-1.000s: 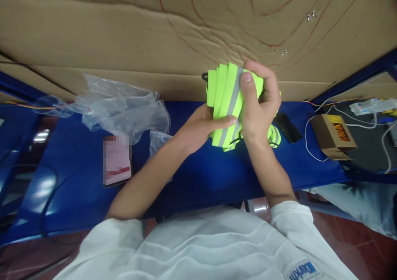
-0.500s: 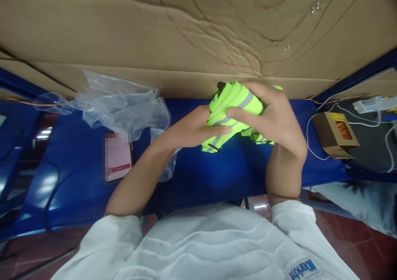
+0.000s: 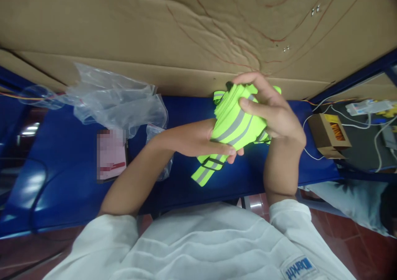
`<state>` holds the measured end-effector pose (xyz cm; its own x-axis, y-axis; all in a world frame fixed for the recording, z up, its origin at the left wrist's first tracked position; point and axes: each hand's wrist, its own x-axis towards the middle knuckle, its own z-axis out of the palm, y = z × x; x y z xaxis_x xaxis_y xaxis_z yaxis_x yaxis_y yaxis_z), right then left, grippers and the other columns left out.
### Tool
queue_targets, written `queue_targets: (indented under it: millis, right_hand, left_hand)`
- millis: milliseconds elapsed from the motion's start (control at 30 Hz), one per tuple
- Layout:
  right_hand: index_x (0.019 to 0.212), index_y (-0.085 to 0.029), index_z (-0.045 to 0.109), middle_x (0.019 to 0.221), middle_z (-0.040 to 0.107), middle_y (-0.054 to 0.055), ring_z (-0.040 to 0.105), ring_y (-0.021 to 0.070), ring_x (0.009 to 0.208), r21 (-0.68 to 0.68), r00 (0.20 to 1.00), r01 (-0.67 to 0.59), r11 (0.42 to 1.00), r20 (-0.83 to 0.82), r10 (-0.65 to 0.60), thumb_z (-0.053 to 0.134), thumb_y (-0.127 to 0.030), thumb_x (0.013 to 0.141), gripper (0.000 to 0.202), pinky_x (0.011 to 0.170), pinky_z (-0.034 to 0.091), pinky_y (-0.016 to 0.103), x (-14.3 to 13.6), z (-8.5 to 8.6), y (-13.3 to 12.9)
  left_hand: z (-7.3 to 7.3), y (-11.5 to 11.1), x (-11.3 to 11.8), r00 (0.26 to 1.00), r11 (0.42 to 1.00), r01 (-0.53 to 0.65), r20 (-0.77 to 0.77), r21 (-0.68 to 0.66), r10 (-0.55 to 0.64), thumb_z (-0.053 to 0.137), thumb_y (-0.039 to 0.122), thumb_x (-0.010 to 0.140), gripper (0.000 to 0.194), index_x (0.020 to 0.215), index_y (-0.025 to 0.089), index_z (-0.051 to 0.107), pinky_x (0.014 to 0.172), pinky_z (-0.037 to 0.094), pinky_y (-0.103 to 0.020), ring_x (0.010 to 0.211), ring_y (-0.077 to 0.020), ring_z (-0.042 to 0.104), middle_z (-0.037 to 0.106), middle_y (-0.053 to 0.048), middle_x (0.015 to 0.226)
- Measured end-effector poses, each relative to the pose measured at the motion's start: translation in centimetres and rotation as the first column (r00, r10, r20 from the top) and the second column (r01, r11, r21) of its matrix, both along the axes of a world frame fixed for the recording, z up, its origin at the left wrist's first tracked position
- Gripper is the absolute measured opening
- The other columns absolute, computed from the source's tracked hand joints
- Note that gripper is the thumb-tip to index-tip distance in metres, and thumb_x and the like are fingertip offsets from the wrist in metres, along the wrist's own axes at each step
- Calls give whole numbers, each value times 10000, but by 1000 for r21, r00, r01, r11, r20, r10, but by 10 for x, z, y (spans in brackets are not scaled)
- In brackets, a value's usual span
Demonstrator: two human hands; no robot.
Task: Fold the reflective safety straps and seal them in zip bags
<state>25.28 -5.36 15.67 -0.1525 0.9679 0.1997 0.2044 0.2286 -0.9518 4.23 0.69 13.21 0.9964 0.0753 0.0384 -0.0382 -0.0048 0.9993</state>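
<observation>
Between my hands is a folded bundle of neon-yellow reflective strap (image 3: 237,120) with grey stripes, held above the blue table. My left hand (image 3: 204,141) is closed round its lower left side, thumb across the front and fingertips showing below. At the upper right, my right hand (image 3: 269,106) grips the bundle with the thumb on the front face and the fingers over the top. A loose strap end with a black slide buckle (image 3: 212,163) hangs under my left hand. More yellow strap shows behind the bundle, partly hidden.
Clear plastic bags (image 3: 120,100) lie on the blue table (image 3: 68,164) at left, beside a pink-screened, blurred device (image 3: 112,156). A smaller clear bag is partly behind my left arm. At right are a cardboard box (image 3: 328,133), white cables and a power strip (image 3: 369,107). Cardboard (image 3: 124,32) stands behind.
My left hand has shifted down along the bundle, and the strap end with the black buckle now hangs out below it. My right hand has moved its grip slightly upward.
</observation>
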Motion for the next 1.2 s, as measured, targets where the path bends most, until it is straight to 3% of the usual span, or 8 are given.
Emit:
queue_targets:
  millis: [167,333,467,567,667,867,1000,1200]
  right_hand:
    - [1223,-274,764,1220,757,13,680,215,1206,119,961,-4,993,274,-29,571,-536,1063,362,1106,537,380,-16,-7,12]
    - [1383,-266,692,1376,717,31,680,265,1266,179,911,-49,983,411,-29,556,-587,1049,483,1126,531,431,-22,-11,11]
    - [1462,-270,616,1456,670,33,637,317,1344,212,890,-67,975,455,-38,799,-500,893,641,1157,509,483,-28,-15,10]
    - [1406,-276,643,1420,689,18,640,299,1339,296,887,33,955,431,-164,786,-387,912,526,1162,504,484,-33,-12,7]
    - [1303,-240,670,1332,727,27,683,260,1237,376,907,162,912,306,-288,778,-335,920,409,1104,540,461,-33,-5,1]
    - [1031,-249,745,904,732,-31,705,183,787,149,941,330,932,26,-337,805,-423,894,229,741,604,337,-19,6,-5]
    - [1100,-265,754,986,757,9,758,226,886,19,923,350,937,-176,-341,760,-481,918,282,784,635,351,-8,5,-5]
    - [1218,-222,733,1107,799,81,778,321,1060,-129,979,145,981,-127,-162,724,-659,868,560,861,676,412,0,-3,7]
  left_hand:
    - [4,10,-11,995,971,-99,27,216,95,681,232,992,135,1006,139,779,832,604,-195,938,-151,777,812,-91,1081]
    - [-8,22,-7,986,946,-162,19,280,164,692,296,991,178,961,156,798,801,601,-182,926,-146,778,817,-66,1034]
    - [-14,22,-4,971,960,-236,4,148,238,789,342,919,215,1048,170,802,810,633,-220,960,-185,791,825,-60,1024]
    - [-14,19,0,947,947,-321,-24,-29,321,883,325,810,307,1054,166,787,836,651,-266,993,-219,791,822,-51,1042]
    - [-11,17,3,961,952,-271,-100,-142,258,890,315,793,321,1058,167,784,838,652,-291,989,-229,787,817,-57,1062]
    - [-18,7,12,959,956,-281,-74,-87,275,919,344,747,372,1025,148,767,782,626,-274,857,-195,755,803,-43,976]
    - [-25,4,21,936,936,-351,23,-31,351,861,424,813,405,1067,129,750,784,603,-272,869,-200,743,798,-63,1011]
    - [-11,10,4,943,874,-329,76,358,324,691,448,954,317,834,155,709,650,505,-207,682,-137,664,736,-6,756]
